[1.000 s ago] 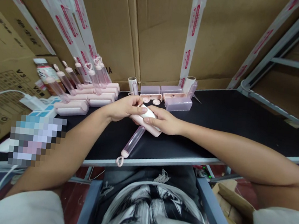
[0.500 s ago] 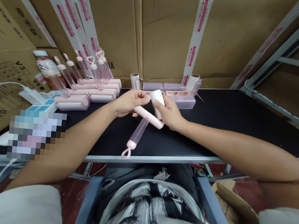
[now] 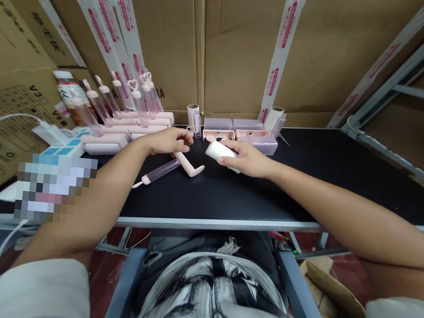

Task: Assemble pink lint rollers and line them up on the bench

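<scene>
Clamping white roll [image 3: 218,150]: right hand [image 3: 250,158]; left hand [image 3: 166,141] (grip unclear) by pink holder [image 3: 186,164].

Right hand [image 3: 249,158] covers the rear of the white roll [image 3: 217,150]. Left hand [image 3: 166,142] partly hides the pink frame's [image 3: 188,165] upper end; I can't tell if it grips. Pixelated object [image 3: 57,184], unidentifiable. Carton's [image 3: 30,104] small print unreadable. Left sleeve [image 3: 41,292] cut off below.

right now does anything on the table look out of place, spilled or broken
Nothing looks spilled or broken. One pink holder, by the left hand, looks askew: its handle slants low and sideways, while the lined-up holders on the left have their handles up.
</scene>
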A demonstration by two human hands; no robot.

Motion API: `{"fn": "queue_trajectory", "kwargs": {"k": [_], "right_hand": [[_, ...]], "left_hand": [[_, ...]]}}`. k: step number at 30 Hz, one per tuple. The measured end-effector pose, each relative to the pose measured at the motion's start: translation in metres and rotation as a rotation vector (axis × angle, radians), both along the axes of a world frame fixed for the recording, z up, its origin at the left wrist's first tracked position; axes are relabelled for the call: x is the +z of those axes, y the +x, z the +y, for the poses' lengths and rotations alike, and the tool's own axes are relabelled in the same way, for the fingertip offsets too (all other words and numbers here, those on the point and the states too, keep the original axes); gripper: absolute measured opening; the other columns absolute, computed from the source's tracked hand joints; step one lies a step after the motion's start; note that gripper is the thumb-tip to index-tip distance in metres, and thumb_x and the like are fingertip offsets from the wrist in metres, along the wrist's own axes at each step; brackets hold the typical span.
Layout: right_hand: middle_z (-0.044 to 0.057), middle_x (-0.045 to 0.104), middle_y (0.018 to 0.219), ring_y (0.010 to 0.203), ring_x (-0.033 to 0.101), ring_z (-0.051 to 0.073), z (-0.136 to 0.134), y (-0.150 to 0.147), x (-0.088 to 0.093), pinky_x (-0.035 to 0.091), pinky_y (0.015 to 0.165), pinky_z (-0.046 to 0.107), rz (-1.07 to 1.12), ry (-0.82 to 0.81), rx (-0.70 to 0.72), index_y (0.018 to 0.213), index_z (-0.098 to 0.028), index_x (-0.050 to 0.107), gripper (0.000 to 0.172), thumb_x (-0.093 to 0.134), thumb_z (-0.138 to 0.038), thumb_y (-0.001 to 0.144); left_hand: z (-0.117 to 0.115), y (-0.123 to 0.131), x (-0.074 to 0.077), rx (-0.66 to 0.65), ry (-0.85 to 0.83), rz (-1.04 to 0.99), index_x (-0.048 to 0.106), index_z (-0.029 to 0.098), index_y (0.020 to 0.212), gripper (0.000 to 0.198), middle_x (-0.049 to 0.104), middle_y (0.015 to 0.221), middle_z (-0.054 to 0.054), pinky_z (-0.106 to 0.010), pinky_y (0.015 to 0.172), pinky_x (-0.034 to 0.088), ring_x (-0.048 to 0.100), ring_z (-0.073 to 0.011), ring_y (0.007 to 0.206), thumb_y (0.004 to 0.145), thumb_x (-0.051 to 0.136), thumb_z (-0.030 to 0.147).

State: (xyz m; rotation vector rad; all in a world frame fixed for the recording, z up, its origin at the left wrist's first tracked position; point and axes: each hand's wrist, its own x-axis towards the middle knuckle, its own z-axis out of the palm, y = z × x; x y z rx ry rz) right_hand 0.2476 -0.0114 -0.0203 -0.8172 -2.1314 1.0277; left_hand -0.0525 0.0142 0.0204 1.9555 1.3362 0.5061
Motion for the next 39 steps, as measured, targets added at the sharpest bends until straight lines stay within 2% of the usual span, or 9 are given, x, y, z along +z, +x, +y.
{"fn": "queue_trajectory", "kwargs": {"k": [5,8,10,14,19,23,28,33,39], "right_hand": [[0.01,0.079,0.114,0.099,0.071,0.027,0.003,0.009,0.003,0.053,0.092,0.039,-0.135,0.18,-0.01,0.13,-0.014,0.076,0.054,0.078,-0.043,0.084],[0.011,0.08,0.122,0.102,0.073,0.028,0.002,0.011,0.004,0.054,0.093,0.039,-0.183,0.215,0.02,0.136,-0.015,0.076,0.059,0.079,-0.046,0.086],[0.011,0.08,0.124,0.103,0.074,0.029,0.0,0.012,0.005,0.055,0.094,0.039,-0.176,0.227,0.05,0.138,-0.014,0.075,0.063,0.08,-0.049,0.086],[0.01,0.081,0.125,0.102,0.075,0.028,-0.001,0.012,0.006,0.056,0.094,0.039,-0.126,0.233,0.108,0.142,-0.014,0.075,0.065,0.081,-0.049,0.088],[0.01,0.082,0.121,0.099,0.075,0.025,-0.002,0.014,0.01,0.055,0.09,0.035,-0.145,0.224,0.151,0.141,-0.013,0.076,0.065,0.081,-0.051,0.089],[0.009,0.082,0.116,0.094,0.073,0.023,-0.004,0.015,0.015,0.054,0.087,0.033,-0.12,0.183,0.182,0.136,-0.014,0.078,0.059,0.081,-0.05,0.09],[0.008,0.082,0.111,0.091,0.073,0.022,-0.003,0.016,0.016,0.054,0.085,0.033,-0.087,0.16,0.178,0.131,-0.013,0.08,0.056,0.082,-0.047,0.088],[0.008,0.081,0.116,0.096,0.074,0.024,0.002,0.019,0.015,0.056,0.085,0.034,-0.069,0.152,0.187,0.131,-0.015,0.079,0.055,0.083,-0.047,0.087],[0.01,0.077,0.125,0.095,0.072,0.022,0.009,0.027,0.019,0.059,0.079,0.033,-0.073,0.14,0.185,0.146,-0.018,0.07,0.061,0.08,-0.036,0.088]], "left_hand": [[-0.005,-0.006,0.012,-0.011,0.254,0.194,0.078,0.019,0.105,0.04,0.078,0.1,-0.005,-0.032,0.09,0.055,0.068,-0.0213,0.092,0.077,0.078,0.047],[-0.025,0.004,0.023,-0.054,0.408,0.17,0.079,0.018,0.126,0.052,0.079,0.121,-0.009,-0.037,0.103,0.054,0.071,-0.0251,0.107,0.086,0.075,0.05],[-0.041,0.016,0.027,-0.162,0.374,0.125,0.076,0.02,0.139,0.058,0.079,0.129,-0.009,-0.037,0.106,0.054,0.072,-0.0256,0.113,0.089,0.076,0.049],[-0.058,0.037,0.022,-0.274,0.339,0.087,0.08,0.02,0.134,0.05,0.084,0.119,-0.007,-0.035,0.102,0.055,0.075,-0.0257,0.108,0.089,0.077,0.041],[-0.053,0.04,0.013,-0.287,0.264,0.046,0.083,0.017,0.127,0.044,0.085,0.105,-0.006,-0.031,0.089,0.056,0.076,-0.0227,0.094,0.089,0.077,0.038],[-0.05,0.036,0.014,-0.312,0.226,-0.018,0.085,0.019,0.121,0.04,0.085,0.105,-0.004,-0.03,0.09,0.056,0.075,-0.0215,0.095,0.086,0.081,0.038],[-0.051,0.039,0.011,-0.294,0.18,-0.061,0.083,0.018,0.125,0.044,0.084,0.105,-0.005,-0.03,0.087,0.057,0.075,-0.0202,0.092,0.086,0.08,0.037],[-0.05,0.044,0.005,-0.295,0.246,-0.069,0.082,0.017,0.122,0.042,0.083,0.101,-0.005,-0.031,0.089,0.057,0.075,-0.0206,0.092,0.084,0.077,0.033],[-0.048,0.047,0.002,-0.154,0.252,-0.198,0.082,0.014,0.122,0.049,0.083,0.113,-0.008,-0.033,0.092,0.057,0.074,-0.0209,0.097,0.075,0.077,0.029]]}}
